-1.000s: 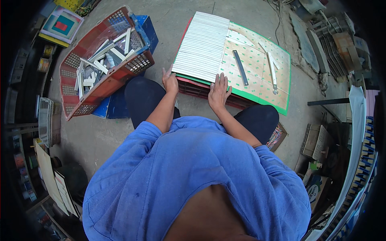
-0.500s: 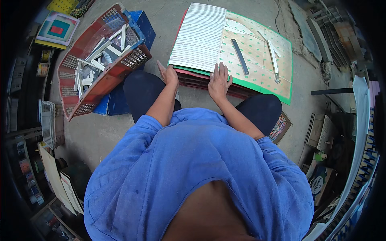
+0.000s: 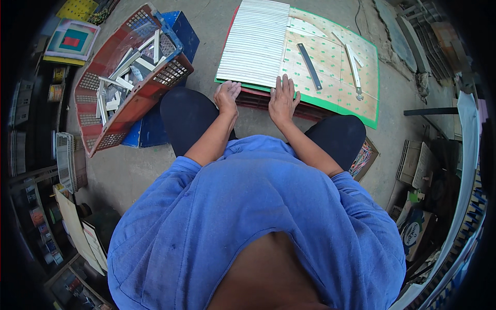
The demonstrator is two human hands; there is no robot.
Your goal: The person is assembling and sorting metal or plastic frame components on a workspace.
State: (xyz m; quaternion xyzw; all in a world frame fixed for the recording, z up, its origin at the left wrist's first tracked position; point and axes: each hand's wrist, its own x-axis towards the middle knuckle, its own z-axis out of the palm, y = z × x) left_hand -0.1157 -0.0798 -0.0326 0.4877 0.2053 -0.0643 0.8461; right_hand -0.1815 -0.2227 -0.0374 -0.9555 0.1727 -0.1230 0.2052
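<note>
A row of thin white strips [image 3: 254, 44] lies side by side over the left part of a green-edged patterned board [image 3: 351, 106]. My left hand [image 3: 227, 98] is at the near left corner of this row, its fingers stretched against the edge. Beside the row's near right corner, my right hand [image 3: 282, 102] lies with fingers extended over the board's near edge. Neither hand grips anything that I can see. Right of the strips rest a dark flat bar [image 3: 309, 66] and a long white bar with a metal end [image 3: 354, 70]; a shorter pale piece crosses the white bar.
At left, a red-brown plastic crate [image 3: 120, 120] holds several white and grey strips, tilted on a blue box [image 3: 152, 132]. A small box of colourful thin pieces [image 3: 363, 157] stands by my right knee. Shelving [image 3: 41, 206] lines the left side; a grey basket [image 3: 413, 163] stands at right.
My left hand has turned inward, from pointing up and left beside the corner to resting its fingers at the strips' near edge. My right hand stays nearly in place.
</note>
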